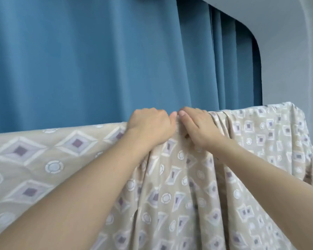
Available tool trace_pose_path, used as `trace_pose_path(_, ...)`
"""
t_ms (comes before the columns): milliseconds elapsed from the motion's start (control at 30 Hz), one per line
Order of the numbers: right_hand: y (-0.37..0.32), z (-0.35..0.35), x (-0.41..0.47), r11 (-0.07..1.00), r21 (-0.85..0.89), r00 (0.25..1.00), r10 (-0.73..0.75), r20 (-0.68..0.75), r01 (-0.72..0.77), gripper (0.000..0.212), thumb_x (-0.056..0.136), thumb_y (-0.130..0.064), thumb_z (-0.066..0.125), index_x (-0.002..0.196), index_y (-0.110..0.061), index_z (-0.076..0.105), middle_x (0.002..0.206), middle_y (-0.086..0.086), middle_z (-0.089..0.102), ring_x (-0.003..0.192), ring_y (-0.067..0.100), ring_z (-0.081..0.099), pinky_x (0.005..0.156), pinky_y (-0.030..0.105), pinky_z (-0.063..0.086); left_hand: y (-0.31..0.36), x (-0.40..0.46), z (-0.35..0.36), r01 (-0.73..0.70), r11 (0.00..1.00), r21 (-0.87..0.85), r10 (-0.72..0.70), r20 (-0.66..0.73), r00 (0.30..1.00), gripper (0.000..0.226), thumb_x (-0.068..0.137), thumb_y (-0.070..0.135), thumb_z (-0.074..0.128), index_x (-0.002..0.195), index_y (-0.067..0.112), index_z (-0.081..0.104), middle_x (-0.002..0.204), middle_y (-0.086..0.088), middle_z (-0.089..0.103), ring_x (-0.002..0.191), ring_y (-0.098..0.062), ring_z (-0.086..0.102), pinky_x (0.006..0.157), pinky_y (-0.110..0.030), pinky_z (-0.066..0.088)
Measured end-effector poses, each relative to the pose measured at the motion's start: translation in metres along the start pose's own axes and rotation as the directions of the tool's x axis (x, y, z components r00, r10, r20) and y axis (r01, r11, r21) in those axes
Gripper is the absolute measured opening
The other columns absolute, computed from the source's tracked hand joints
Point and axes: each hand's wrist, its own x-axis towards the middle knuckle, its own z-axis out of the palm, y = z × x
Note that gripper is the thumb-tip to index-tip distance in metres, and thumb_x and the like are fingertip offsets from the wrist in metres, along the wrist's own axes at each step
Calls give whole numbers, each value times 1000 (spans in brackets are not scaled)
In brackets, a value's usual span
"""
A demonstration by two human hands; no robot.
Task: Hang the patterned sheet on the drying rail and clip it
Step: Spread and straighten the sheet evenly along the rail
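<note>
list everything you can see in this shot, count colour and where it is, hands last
patterned sheet: one, beige with white diamonds, purple squares and pale rings, draped over a top edge across the lower half of the view, bunched into folds at the middle
curtain: one, blue, hanging behind the sheet, filling the upper left and centre
wall: one, grey, upper right beside the curtain
drying rail: not visible, presumably hidden under the sheet's top fold
clips: none visible
left hand: one, fingers curled over the sheet's top edge at centre
right hand: one, gripping the top edge just beside the left hand, thumbs nearly touching
</note>
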Motion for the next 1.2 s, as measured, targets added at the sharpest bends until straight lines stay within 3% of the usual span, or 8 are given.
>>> trace_pose_path(200,-25,5,19,948,-237,965,242,102,-213,58,103,-42,21,54,-17,41,63,2,53,73,31,49,76,39,37,-51,-6,-21,79,974,-214,-17,277,961,68,100,55,11,139,12,47,150,-9,41,135,-27,40,103,-41,33)
trace_pose_path(367,-17,-13,40,850,-381,804,493,333,-363,37,98,-29,26,68,-15,42,87,10,54,85,29,47,74,33,35,-117,-80,-32,196,943,269,-196,-27,980,60,98,57,9,100,18,55,104,-8,64,99,-29,59,69,-34,33)
trace_pose_path(500,-33,-14,54,816,-394,687,572,448,-422,33,99,-23,23,73,-15,40,97,15,62,90,29,49,88,37,42,-166,-121,-44,404,874,271,-408,-44,912,72,96,60,6,85,13,59,85,-4,60,84,-27,54,70,-34,33)
trace_pose_path(633,-103,5,49,915,-213,838,400,372,-342,47,101,-45,23,81,-13,52,99,11,60,92,29,51,79,37,41,-185,-113,-42,397,902,169,-399,-19,917,51,101,38,14,69,15,46,84,-5,59,76,-26,48,69,-33,36)
trace_pose_path(833,-228,37,37,999,-44,960,39,276,-28,42,103,-39,22,73,-18,43,79,3,54,76,26,45,68,34,31,-194,-85,-59,338,939,-67,-296,345,891,30,102,20,27,86,13,51,119,-9,58,91,-24,48,79,-31,37)
trace_pose_path(967,-239,46,42,982,-173,974,112,198,-78,51,98,-38,23,57,-15,42,65,3,52,68,29,46,62,32,30,-238,-132,-67,446,889,-101,-437,104,894,32,97,27,34,70,13,45,88,-9,59,73,-25,48,63,-32,35)
trace_pose_path(1067,-238,44,52,965,-209,936,212,282,-155,48,97,-39,23,60,-15,43,64,1,43,73,29,46,66,32,32,-267,-198,-58,618,785,50,-595,-220,773,47,96,54,28,96,17,57,115,-7,55,106,-31,47,96,-50,35)
trace_pose_path(1200,-237,43,61,951,-219,882,287,375,-217,43,96,-38,23,71,-13,46,77,5,48,80,30,46,71,33,32,-284,-254,-45,689,722,-60,-677,-264,687,52,93,63,31,134,32,40,148,-9,26,141,-26,13,107,-70,11)
